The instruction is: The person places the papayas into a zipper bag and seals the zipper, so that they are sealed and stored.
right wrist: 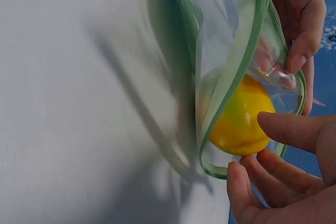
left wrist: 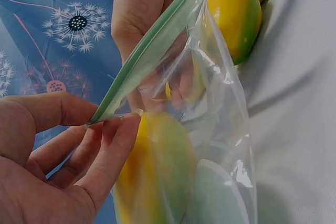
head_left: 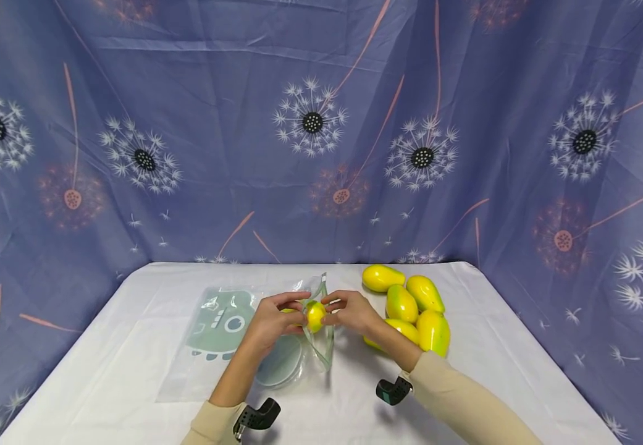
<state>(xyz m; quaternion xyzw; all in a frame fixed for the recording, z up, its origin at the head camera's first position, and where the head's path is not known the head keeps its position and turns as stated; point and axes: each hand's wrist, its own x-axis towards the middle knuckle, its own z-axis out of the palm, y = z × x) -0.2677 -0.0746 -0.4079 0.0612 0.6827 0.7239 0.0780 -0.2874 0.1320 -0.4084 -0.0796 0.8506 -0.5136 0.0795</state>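
A clear zip-top bag (head_left: 279, 364) with a green seal stands with its mouth spread toward the right. My left hand (head_left: 270, 318) pinches the green seal edge (left wrist: 139, 59) between thumb and fingers. A yellow-green mango (right wrist: 244, 116) sits at the mouth, its near end showing and the rest behind the clear film. My right hand (head_left: 354, 312) holds that end, thumb on one side and fingertips on the other. Through the film in the left wrist view, the mango (left wrist: 157, 166) lies beside a pale green print.
Several more mangoes (head_left: 401, 303) lie grouped on the white tablecloth (head_left: 349, 408) at the right, beneath and beyond my right forearm. Flat on the left lies another clear bag (head_left: 221, 321) with a green cartoon print. A blue dandelion-patterned cloth (head_left: 232, 154) hangs behind the table.
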